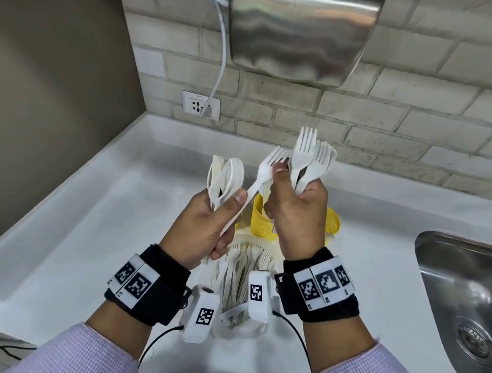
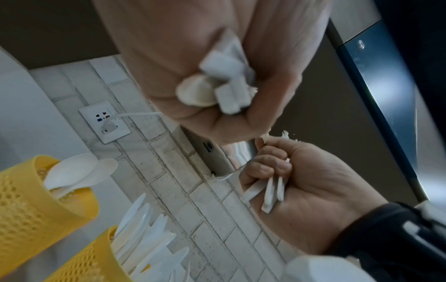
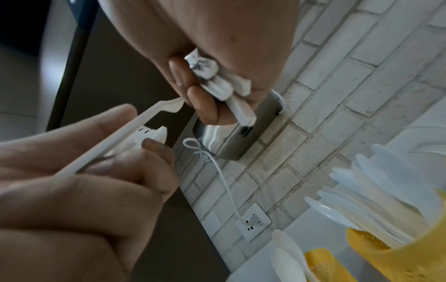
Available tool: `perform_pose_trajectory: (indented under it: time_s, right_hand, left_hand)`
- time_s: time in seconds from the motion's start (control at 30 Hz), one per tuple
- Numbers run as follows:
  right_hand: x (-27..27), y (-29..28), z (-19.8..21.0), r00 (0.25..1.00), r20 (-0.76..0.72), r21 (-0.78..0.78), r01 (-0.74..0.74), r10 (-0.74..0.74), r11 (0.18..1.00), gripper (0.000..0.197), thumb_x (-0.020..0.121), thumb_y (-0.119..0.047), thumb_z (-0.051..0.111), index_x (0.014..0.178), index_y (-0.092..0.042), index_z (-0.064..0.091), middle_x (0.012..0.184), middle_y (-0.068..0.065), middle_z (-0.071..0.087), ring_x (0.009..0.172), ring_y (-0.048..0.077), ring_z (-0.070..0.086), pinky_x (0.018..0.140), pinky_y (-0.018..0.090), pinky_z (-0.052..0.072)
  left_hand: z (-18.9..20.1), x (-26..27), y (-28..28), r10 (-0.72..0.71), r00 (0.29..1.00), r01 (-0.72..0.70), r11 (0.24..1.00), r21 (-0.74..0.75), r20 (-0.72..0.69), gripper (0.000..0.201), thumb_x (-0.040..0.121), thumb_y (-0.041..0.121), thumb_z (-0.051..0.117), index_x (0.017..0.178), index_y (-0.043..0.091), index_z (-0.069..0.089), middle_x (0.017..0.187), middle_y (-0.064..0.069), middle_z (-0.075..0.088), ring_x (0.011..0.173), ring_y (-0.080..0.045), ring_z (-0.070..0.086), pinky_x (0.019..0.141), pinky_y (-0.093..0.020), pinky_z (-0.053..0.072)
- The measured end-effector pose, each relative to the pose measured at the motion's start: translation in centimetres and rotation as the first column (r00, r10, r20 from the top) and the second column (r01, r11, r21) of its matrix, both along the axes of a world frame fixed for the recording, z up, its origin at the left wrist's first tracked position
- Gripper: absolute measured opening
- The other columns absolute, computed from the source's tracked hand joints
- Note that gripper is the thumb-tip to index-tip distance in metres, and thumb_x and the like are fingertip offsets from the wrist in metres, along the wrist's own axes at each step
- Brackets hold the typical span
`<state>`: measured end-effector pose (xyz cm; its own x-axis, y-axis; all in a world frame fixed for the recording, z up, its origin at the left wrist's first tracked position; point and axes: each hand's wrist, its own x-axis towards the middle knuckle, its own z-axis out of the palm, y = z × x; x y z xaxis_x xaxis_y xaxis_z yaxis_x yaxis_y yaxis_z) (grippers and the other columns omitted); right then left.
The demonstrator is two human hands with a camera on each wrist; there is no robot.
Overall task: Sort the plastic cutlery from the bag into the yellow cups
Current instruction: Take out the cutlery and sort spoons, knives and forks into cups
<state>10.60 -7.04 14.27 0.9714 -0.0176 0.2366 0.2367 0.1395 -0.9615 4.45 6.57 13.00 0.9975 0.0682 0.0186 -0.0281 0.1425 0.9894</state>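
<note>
My left hand (image 1: 222,214) grips a bunch of white plastic spoons (image 1: 224,178) and holds a single white fork (image 1: 258,181) under its thumb. My right hand (image 1: 294,196) grips a bunch of white forks (image 1: 308,159), tines up, and its fingertips pinch the head of the single fork. Both hands are raised above the yellow perforated cups (image 1: 261,220), which they partly hide. In the left wrist view one cup (image 2: 29,202) holds spoons and another (image 2: 89,259) holds knives. The clear bag of cutlery (image 1: 240,274) lies on the counter under my wrists.
A steel sink (image 1: 466,292) is set into the white counter (image 1: 89,218) at the right. A steel hand dryer (image 1: 301,31) hangs on the tiled wall above, its cable running to a socket (image 1: 200,105). A brown wall closes the left side.
</note>
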Motion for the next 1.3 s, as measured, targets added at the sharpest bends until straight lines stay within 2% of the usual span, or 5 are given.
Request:
perform_pose_trajectory:
  time_s: [0.23,0.57,1.0,1.17,1.3]
  right_hand:
    - [-1.0,0.9,0.0,0.945,-0.158,0.216,-0.250,0.287,0.944,0.025,0.098,-0.016,0.067,0.096,0.008,0.063,0.056,0.006,0.047,0.041,0.016,0.034,0.042,0.025,0.032]
    - [0.3,0.1,2.2,0.971,-0.232,0.592,0.090,0.063,0.801,0.031,0.110,-0.026,0.044,0.085,-0.009,0.048,0.064,0.008,0.050,0.053,0.024,0.058,0.054,0.032,0.051]
    - [-2.0,0.1,0.9,0.965,0.080,-0.068,-0.245,0.251,0.967,0.011,0.092,-0.010,0.069,0.099,-0.003,0.064,0.058,0.004,0.056,0.043,0.001,0.051,0.049,0.011,0.040]
    - [-2.4,0.9,1.1,0.969,0.065,-0.134,-0.228,0.238,0.964,0.015,0.086,-0.021,0.074,0.096,-0.012,0.066,0.078,0.043,0.055,0.064,0.052,0.060,0.057,0.056,0.055]
    - [-2.1,1.1,0.9,0.977,0.078,-0.208,-0.179,0.198,0.962,0.020,0.086,-0.023,0.072,0.088,-0.004,0.067,0.079,0.040,0.060,0.073,0.055,0.061,0.065,0.062,0.053]
  left_hand:
    - [0.4,0.1,-0.4,-0.063,0.994,0.060,0.998,0.026,0.094,0.039,0.098,0.040,0.056,0.097,0.000,0.057,0.072,-0.018,0.062,0.037,-0.017,0.030,0.041,-0.020,0.030]
    - [0.7,-0.2,-0.6,-0.022,0.992,0.004,0.990,0.140,0.128,0.019,0.094,0.038,0.059,0.075,0.038,0.058,0.060,0.002,0.036,0.042,-0.016,0.027,0.041,-0.018,0.027]
    - [1.6,-0.3,-0.7,0.000,0.992,-0.027,0.976,0.215,0.127,0.040,0.098,-0.009,0.044,0.109,0.026,0.060,0.049,0.010,0.038,0.039,-0.001,0.035,0.041,-0.012,0.031]
    - [2.5,-0.6,-0.6,0.037,0.989,-0.068,0.974,0.217,0.145,0.039,0.103,-0.001,0.046,0.131,0.025,0.057,0.051,0.002,0.046,0.039,-0.009,0.043,0.038,-0.019,0.040]
    - [3.0,-0.9,-1.1,-0.005,0.989,-0.026,0.979,0.204,0.149,0.041,0.103,-0.004,0.044,0.140,0.011,0.051,0.095,0.012,0.033,0.088,-0.018,0.038,0.086,-0.055,0.030]
